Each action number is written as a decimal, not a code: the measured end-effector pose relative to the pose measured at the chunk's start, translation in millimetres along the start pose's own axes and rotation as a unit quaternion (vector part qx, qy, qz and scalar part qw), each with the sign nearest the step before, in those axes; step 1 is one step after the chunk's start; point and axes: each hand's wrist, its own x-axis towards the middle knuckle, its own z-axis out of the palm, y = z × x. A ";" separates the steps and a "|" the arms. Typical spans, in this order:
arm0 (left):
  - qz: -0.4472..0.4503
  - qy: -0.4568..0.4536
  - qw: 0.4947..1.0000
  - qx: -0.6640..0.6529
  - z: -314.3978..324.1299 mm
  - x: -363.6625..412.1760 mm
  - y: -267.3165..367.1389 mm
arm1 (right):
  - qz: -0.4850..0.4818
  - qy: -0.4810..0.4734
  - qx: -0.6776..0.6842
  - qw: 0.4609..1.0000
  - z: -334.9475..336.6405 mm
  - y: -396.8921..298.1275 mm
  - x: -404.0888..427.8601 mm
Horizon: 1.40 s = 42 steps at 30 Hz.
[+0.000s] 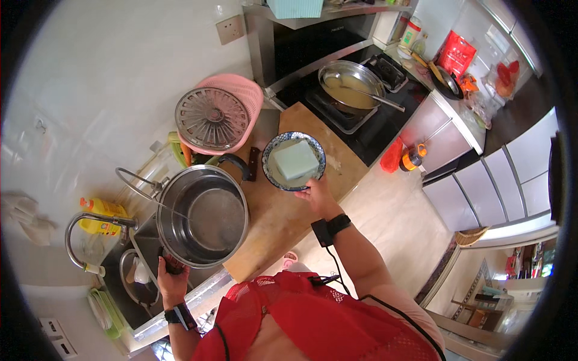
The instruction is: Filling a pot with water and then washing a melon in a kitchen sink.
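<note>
With its fingers on the near rim, my right hand holds a blue-patterned bowl over the wooden board. A pale white block, possibly tofu, lies in the bowl. My left hand grips the dark handle of a large stainless steel pot, which looks empty inside. The pot's other black handle points towards the board, beside a dark brown knife handle. On the gas stove, a metal pan contains yellowish liquid and a ladle.
A pink basket with a round metal rack stands by the wall. The sink, curved tap and yellow bottle are at left. A dark bottle with an orange cap stands below the right counter.
</note>
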 end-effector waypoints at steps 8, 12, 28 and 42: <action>0.030 0.016 0.999 0.004 4.4 -0.3 -5.3 | -0.031 0.040 -0.016 0.999 13.5 -29.2 71.3; 0.032 0.027 0.999 -0.016 -2.4 2.3 -6.6 | -0.012 0.053 -0.006 0.999 16.8 -33.4 100.5; 0.031 0.051 0.998 -0.010 -2.6 1.7 -5.9 | -0.016 0.036 -0.079 0.996 60.9 -14.9 1.7; -0.028 -0.069 0.996 0.042 -19.8 7.8 4.0 | -0.231 -0.176 -0.380 0.878 116.5 96.1 -143.7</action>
